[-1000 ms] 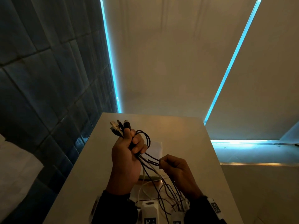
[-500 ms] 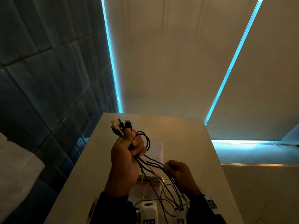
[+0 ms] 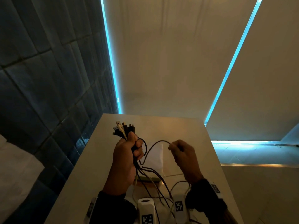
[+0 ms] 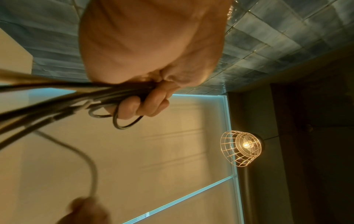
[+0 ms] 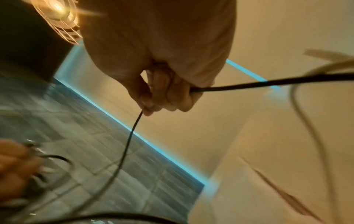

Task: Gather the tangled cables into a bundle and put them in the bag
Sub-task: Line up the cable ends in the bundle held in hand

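Both hands are raised over the table (image 3: 90,159) at the lower centre of the head view. At left of centre, the left hand (image 3: 124,160) is clenched in a fist round the bundle of cables (image 3: 134,152), its fingers (image 4: 145,106) curled tight over the dark strands; the plug ends (image 3: 122,129) fan out above the thumb, one of them pale, the rest black. To the right, the right hand (image 3: 182,156) pinches a single dark cable (image 3: 155,143) between thumb and fingertips (image 5: 151,104), the other fingers folded in around it. That cable arches up from the pinch, then drops in a loop toward the left fist. Below the fist, loose strands, dark and pale, hang down to the table and trail between the wrists. Behind the hands, flat on the table, lies a whitish sheet-like thing (image 3: 156,157); whether it is the bag cannot be told. Dark blue wall tiles (image 3: 40,78) fill the left of the frame, and pale blinds (image 3: 169,62) edged with blue light fill the upper centre and right. A lit wire-cage lamp (image 4: 242,147) shows at the right of the left wrist view.
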Demonstrator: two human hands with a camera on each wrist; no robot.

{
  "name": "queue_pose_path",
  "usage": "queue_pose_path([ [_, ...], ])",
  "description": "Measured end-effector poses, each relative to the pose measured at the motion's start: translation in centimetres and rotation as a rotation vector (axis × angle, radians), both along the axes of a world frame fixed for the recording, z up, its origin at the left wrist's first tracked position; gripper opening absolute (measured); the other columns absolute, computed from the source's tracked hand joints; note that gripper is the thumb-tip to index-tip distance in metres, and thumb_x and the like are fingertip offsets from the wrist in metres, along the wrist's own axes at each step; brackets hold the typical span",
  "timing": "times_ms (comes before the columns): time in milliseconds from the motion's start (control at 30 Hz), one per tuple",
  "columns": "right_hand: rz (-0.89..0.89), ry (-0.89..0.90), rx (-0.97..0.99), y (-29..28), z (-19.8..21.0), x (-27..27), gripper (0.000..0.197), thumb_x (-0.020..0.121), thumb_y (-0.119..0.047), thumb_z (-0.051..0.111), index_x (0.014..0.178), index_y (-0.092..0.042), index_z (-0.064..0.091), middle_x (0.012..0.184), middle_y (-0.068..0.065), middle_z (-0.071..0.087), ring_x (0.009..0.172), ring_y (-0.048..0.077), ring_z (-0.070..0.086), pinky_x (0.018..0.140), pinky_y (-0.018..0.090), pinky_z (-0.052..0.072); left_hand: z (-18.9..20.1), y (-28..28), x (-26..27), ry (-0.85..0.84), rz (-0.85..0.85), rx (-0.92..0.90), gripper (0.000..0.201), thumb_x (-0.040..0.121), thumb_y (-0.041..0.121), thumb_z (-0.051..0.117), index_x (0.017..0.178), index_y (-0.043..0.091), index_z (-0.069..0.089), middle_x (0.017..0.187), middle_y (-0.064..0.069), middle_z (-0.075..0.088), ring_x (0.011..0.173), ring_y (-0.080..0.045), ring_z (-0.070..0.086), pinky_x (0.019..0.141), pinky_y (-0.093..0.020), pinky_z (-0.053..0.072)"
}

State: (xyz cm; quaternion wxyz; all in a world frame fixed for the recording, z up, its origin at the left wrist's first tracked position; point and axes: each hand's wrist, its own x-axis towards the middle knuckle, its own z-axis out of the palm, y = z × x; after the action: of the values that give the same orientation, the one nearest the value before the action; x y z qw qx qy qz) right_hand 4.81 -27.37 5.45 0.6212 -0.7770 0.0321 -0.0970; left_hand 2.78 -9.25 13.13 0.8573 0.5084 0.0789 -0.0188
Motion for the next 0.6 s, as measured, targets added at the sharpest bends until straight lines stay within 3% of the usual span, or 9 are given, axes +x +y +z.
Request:
queue_pose_path([
  [133,0.199,-0.174,0.175,1.8,4.9,-1.3,0.016,0.094,-0.008,0.056,0.08,-0.003,0.061,0.055,-0.002,0.043,0.049,0.008,0.035,0.046,0.019,0.031,-0.1,-0.5,-0.4,0.063,-0.007,0.05,0.027,0.102,0.021,0.035,0.08,0.012,0.046,0.063,-0.002,0.06,0.051,-0.013,0.05,0.053,-0.027,0.036],
  [267,0.37,-0.226,0.171,3.1,6.5,-2.6,0.017,0.093,-0.008,0.055,0.079,-0.001,0.062,0.057,-0.001,0.047,0.053,0.002,0.043,0.05,0.015,0.033,0.1,-0.8,-0.4,0.057,-0.026,0.014,0.026,0.102,0.023,0.034,0.092,0.006,0.052,0.068,-0.004,0.07,0.056,-0.014,0.061,0.057,-0.028,0.04],
  [400,0.459,-0.182,0.177,3.2,5.8,-3.3,0.016,0.088,-0.009,0.056,0.075,-0.005,0.063,0.058,0.0,0.048,0.053,0.007,0.041,0.052,0.014,0.033,0.4,-0.6,-0.3,0.028,-0.051,-0.176,0.03,0.1,0.025,0.034,0.081,0.008,0.049,0.074,-0.01,0.063,0.075,-0.024,0.062,0.07,-0.035,0.046],
  [467,0.483,-0.13,0.175,3.1,4.8,-3.4,0.016,0.087,-0.008,0.055,0.074,-0.001,0.062,0.061,0.003,0.048,0.056,0.01,0.04,0.053,0.016,0.034,0.6,-0.5,-0.4,0.003,-0.07,-0.276,0.032,0.101,0.025,0.033,0.077,0.01,0.046,0.069,-0.007,0.055,0.075,-0.024,0.065,0.074,-0.036,0.048],
  [533,0.485,-0.092,0.153,2.9,3.6,-3.3,0.016,0.087,-0.01,0.056,0.074,-0.002,0.061,0.066,0.006,0.05,0.059,0.014,0.041,0.055,0.02,0.035,0.8,-0.5,-0.5,-0.029,-0.074,-0.333,0.031,0.101,0.026,0.034,0.076,0.011,0.045,0.066,-0.003,0.05,0.067,-0.02,0.06,0.068,-0.032,0.051],
  [600,0.47,-0.069,0.167,2.6,2.3,-3.3,0.018,0.089,-0.013,0.056,0.073,-0.006,0.061,0.067,0.008,0.049,0.061,0.018,0.038,0.056,0.023,0.033,1.0,-0.5,-0.5,-0.065,-0.077,-0.337,0.028,0.097,0.028,0.037,0.074,0.013,0.044,0.063,0.001,0.045,0.056,-0.013,0.048,0.057,-0.027,0.044],
])
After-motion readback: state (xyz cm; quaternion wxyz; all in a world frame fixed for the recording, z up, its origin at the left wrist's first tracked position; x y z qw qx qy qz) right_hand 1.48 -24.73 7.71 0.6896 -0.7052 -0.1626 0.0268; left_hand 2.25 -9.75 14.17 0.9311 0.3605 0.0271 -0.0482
